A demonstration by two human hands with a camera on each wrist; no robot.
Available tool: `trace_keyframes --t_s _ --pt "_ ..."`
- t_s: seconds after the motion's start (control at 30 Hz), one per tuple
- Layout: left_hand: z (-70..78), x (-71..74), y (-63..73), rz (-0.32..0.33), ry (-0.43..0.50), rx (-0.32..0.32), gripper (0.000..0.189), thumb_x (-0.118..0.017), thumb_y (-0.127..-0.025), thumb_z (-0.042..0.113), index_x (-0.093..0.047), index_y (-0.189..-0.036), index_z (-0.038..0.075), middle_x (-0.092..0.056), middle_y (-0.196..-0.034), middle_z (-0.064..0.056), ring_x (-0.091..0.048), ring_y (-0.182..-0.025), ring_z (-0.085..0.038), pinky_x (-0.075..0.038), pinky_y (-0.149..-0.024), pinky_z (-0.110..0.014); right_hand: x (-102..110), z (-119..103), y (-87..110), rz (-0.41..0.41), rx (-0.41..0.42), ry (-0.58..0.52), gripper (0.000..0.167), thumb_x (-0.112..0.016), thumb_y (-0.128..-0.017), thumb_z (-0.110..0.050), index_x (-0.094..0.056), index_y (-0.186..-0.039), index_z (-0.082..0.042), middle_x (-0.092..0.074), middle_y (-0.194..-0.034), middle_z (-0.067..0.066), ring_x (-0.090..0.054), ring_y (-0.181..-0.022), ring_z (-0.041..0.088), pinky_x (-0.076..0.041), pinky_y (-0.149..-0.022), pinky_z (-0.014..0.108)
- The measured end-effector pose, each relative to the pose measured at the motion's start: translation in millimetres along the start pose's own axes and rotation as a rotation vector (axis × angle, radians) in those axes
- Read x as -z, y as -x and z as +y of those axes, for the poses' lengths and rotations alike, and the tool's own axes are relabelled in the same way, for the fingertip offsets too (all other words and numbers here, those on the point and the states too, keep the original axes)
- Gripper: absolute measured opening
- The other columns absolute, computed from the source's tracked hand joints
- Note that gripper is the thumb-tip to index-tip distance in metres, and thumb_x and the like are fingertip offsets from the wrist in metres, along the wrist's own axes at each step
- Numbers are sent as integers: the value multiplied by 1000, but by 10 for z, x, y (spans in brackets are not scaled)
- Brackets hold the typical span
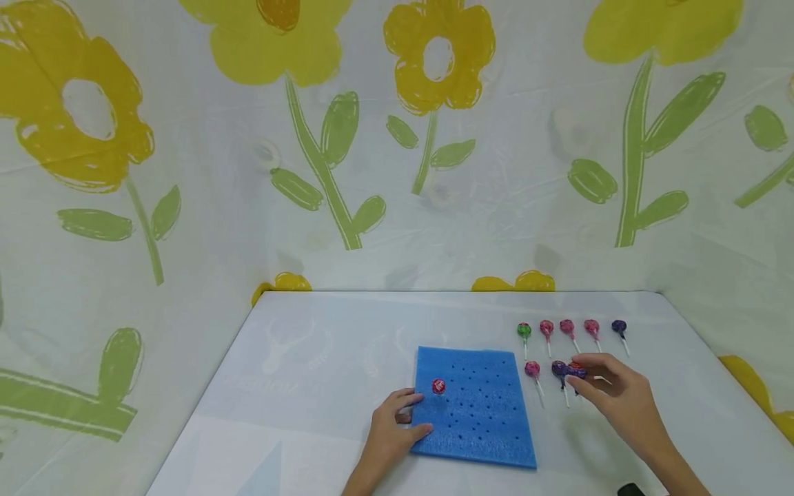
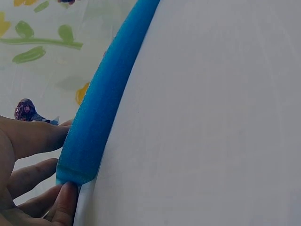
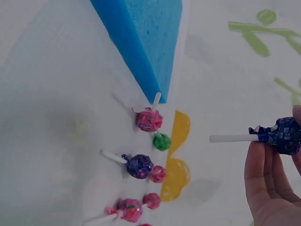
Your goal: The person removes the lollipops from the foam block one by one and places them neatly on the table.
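My left hand [image 1: 392, 426] holds the left edge of a blue foam board [image 1: 471, 441] dotted with small holes. In the left wrist view, its digits lie on both sides of the board's thick edge [image 2: 96, 113]. One red-and-white-topped lollipop [image 1: 438, 386] stands in the board, near its upper left. Right of the board, my right hand [image 1: 620, 396] pinches a dark purple lollipop [image 3: 284, 136] by its wrapped head, the white stick pointing away from the fingers. Beneath this hand lie another purple lollipop [image 1: 559, 368] and a partly hidden red-topped one.
Along the back right of the white table [image 1: 298, 386] lies a row of lollipops: a green one [image 1: 524, 331], several pink ones [image 1: 567, 327] and a dark one [image 1: 619, 326]. A pink lollipop [image 1: 532, 369] lies beside the board. A flower-printed cloth [image 1: 496, 227] hangs behind the table.
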State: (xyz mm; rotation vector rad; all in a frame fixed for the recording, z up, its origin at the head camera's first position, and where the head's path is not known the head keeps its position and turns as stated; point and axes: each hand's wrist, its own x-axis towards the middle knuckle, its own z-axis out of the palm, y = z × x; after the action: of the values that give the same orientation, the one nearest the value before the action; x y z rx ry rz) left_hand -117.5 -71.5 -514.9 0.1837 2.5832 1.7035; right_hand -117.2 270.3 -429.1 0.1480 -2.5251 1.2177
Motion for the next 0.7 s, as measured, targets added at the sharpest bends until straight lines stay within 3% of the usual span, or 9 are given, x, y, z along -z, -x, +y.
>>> trace_keyframes --t_s 0.37,0.7 --pt "-27 -6 -19 -2 5 -16 46 -81 -73 12 -66 -116 5 -54 -129 -13 -60 -90 -20 -52 -76 -27 140 191 -54 48 -72 28 31 -70 -86 -20 -62 -111 -3 -63 -96 0 -56 -80 -4 -46 -69 6" --pt "-9 1 -11 4 5 -13 46 -81 -73 12 -66 -116 5 -54 -128 -13 -60 -90 -20 -53 -76 -28 261 462 -145 47 -151 139 39 -66 -89 -32 -62 -113 -1 -62 -98 10 -51 -74 -9 -46 -63 8"
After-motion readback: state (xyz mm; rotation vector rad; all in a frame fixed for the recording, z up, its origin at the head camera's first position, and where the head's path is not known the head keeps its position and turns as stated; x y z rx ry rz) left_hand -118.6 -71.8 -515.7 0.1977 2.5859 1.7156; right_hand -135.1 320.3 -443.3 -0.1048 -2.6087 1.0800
